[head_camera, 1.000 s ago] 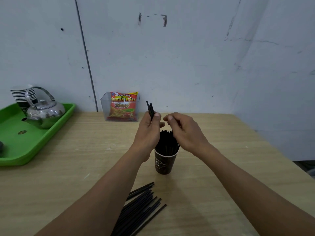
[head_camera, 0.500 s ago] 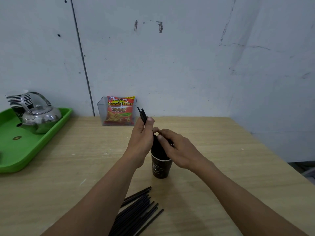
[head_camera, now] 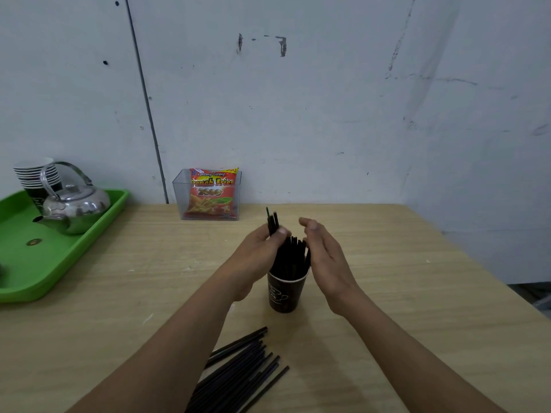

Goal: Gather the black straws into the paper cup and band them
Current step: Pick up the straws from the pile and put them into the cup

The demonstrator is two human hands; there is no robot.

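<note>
The left hand (head_camera: pixel 259 251) pinches a few black straws (head_camera: pixel 272 223) just above the paper cup (head_camera: pixel 283 293). The right hand (head_camera: pixel 326 257), fingers straight, flanks the bunch (head_camera: pixel 290 257) standing in it. Loose straws (head_camera: pixel 244 371) lie before the cup. A clumsy push could topple it.

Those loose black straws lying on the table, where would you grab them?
Probably from above, across the loose straws just behind their fanned tips, thumb and fingers on opposite sides: they lie flat, side by side, roughly parallel, so one squeeze gathers them.
</note>
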